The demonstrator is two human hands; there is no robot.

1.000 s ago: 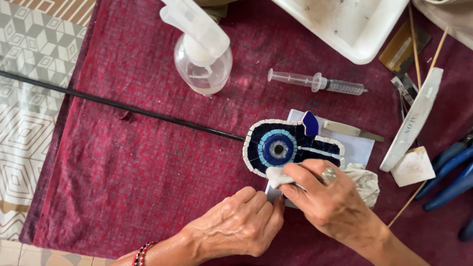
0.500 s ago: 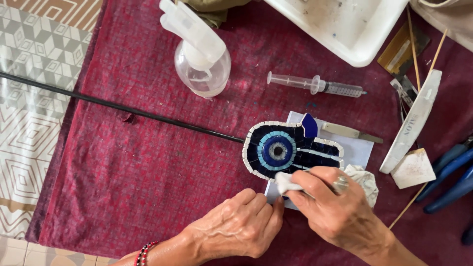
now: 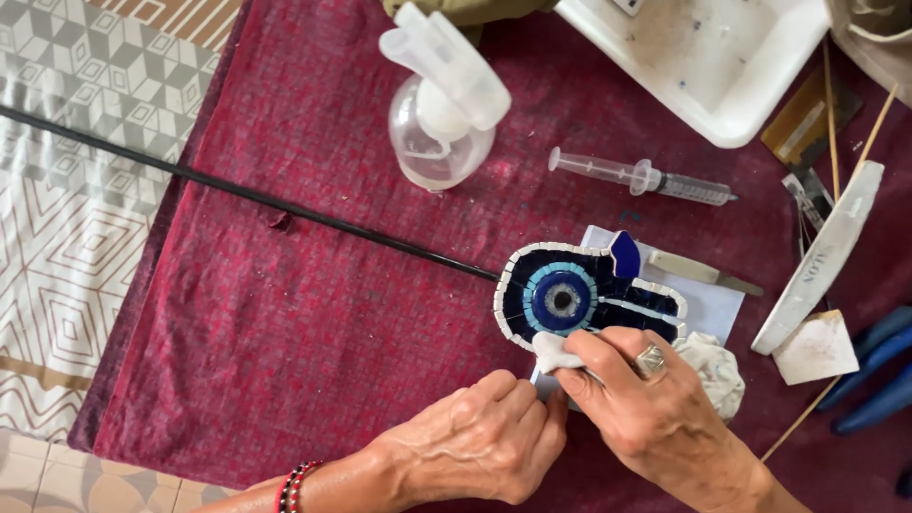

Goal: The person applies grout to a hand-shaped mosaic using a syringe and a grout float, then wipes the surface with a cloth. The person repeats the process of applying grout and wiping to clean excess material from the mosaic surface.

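A hand-shaped mosaic piece [image 3: 579, 293] with dark blue tiles, a blue eye in the middle and a white tile rim lies on a white sheet [image 3: 708, 302] on the red cloth. My right hand [image 3: 655, 408], with a ring on one finger, presses a small white cloth [image 3: 553, 351] against the piece's near edge. My left hand [image 3: 475, 442] rests just left of it, its fingertips pinching the edge of the sheet below the mosaic. A bead bracelet is on my left wrist.
A clear spray bottle [image 3: 442, 114] stands at the back, with a syringe [image 3: 646, 179] to its right. A white tray [image 3: 712, 57] sits at the back right. A thin black rod [image 3: 237, 190] crosses the cloth. Blue-handled tools [image 3: 879, 370], a white file [image 3: 822, 256] and a crumpled rag [image 3: 712, 370] lie at the right.
My right hand has shifted the white cloth a little along the mosaic's near edge. My left hand has stayed in place.
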